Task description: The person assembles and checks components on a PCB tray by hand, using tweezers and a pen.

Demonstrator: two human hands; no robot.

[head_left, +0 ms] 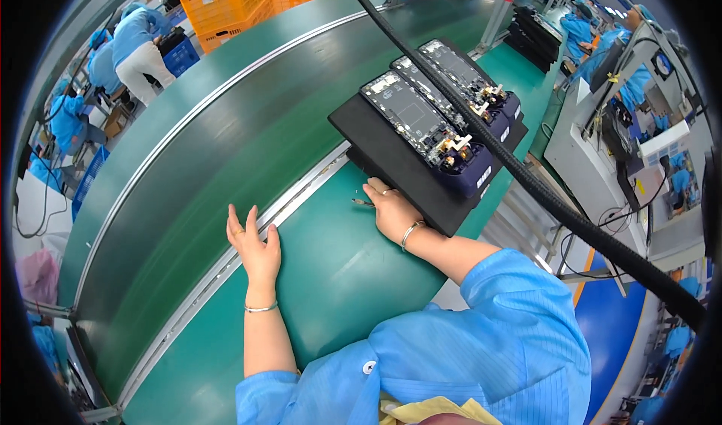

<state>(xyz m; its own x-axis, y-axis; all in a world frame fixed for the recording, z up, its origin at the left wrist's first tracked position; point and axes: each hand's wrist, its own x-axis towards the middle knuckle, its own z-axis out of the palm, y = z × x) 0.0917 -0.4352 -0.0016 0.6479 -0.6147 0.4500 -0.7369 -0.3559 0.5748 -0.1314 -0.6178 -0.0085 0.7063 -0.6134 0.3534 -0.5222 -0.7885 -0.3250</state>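
Observation:
My left hand [256,252] is over the metal rail along the belt's near edge, its fingers spread and nothing in them. At the left edge of a black tray [398,158], my right hand [393,214] is closed, with a small slim metal-tipped piece [364,202] sticking out by the thumb; its exact kind is too small to tell. On the tray lie three phone-like assemblies with bare circuit boards, the nearest [406,113] seated in a dark purple fixture [465,171] with small white and brass parts.
A green conveyor belt [188,192] runs along the left beside the green worktop [346,274]. One thick black cable [556,199] crosses in front of the tray. Stacked black trays [534,37] stand farther off, orange crates [222,7] beyond the belt. Several co-workers in blue work around.

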